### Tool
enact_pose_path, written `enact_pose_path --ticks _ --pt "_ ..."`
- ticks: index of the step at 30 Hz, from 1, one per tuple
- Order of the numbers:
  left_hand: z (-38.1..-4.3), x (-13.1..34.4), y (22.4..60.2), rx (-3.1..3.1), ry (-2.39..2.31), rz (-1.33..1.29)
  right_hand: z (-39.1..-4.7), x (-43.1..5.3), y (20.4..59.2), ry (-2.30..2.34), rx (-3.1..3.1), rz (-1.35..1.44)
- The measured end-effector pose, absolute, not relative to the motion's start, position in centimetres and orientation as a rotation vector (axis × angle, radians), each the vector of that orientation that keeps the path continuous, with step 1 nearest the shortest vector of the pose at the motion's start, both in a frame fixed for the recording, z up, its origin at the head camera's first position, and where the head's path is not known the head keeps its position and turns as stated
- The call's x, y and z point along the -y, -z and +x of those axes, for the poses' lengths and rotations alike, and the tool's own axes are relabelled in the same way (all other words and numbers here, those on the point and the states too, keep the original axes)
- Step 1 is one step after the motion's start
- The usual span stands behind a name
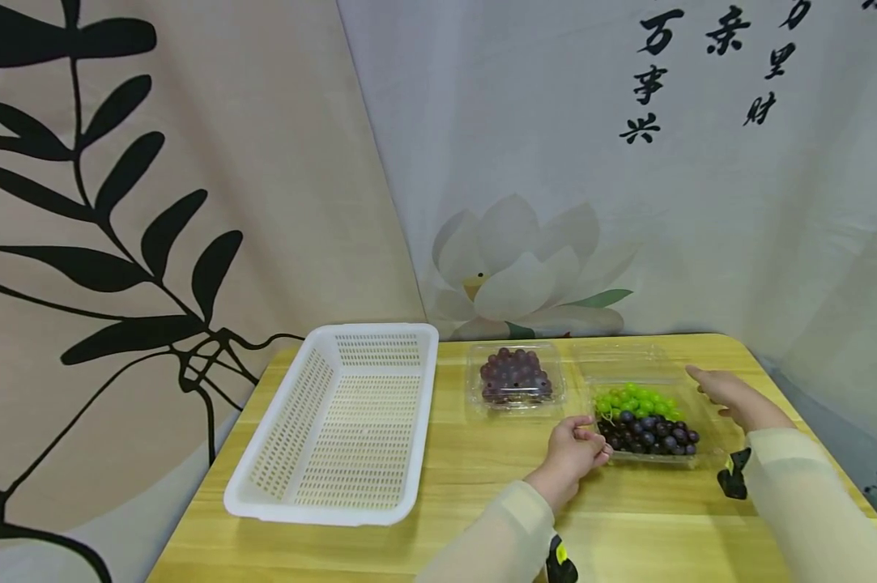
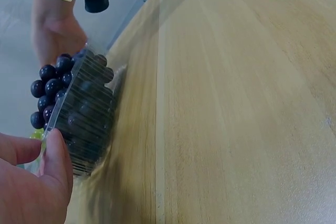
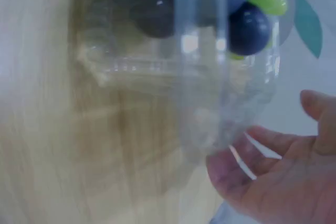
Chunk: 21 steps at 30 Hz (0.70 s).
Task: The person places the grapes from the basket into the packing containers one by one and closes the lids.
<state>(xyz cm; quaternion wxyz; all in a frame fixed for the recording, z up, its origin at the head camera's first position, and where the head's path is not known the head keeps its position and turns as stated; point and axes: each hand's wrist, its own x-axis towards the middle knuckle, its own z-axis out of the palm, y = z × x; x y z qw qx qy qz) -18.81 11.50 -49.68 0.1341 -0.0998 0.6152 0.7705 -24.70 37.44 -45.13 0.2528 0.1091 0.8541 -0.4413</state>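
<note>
On the right of the table, a clear plastic container [image 1: 653, 459] with its lid raised at the back holds green grapes [image 1: 638, 400] and dark grapes [image 1: 645, 433]. My left hand [image 1: 572, 455] pinches its rim at the near left corner, thumb and finger on either side in the left wrist view. Beside the right wall is my right hand [image 1: 740, 398], its fingers loosely extended and thumb apart. Its fingertips [image 3: 226, 169] are right at the container's edge in the right wrist view. Dark grapes [image 2: 52, 85] rise above the rim in the left wrist view.
A second clear container [image 1: 474, 380] with reddish-purple grapes [image 1: 515, 374] stands to the left, its lid down. Farther left is a large white perforated basket [image 1: 427, 405]. Behind the wooden table [image 1: 482, 478] hangs a printed cloth [image 1: 555, 162].
</note>
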Motion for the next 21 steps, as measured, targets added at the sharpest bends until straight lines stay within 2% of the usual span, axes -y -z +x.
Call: enact_pose_path --ticks 16,21 --pt "-18.8 -11.6 49.6 -1.806 -2.209 -0.306 -26.2 -36.5 45.6 1.484 -2.317 0.331" --pt "-18.8 -11.6 49.7 -1.803 -2.212 -0.321 -25.9 -36.4 44.7 1.619 -2.411 0.255"
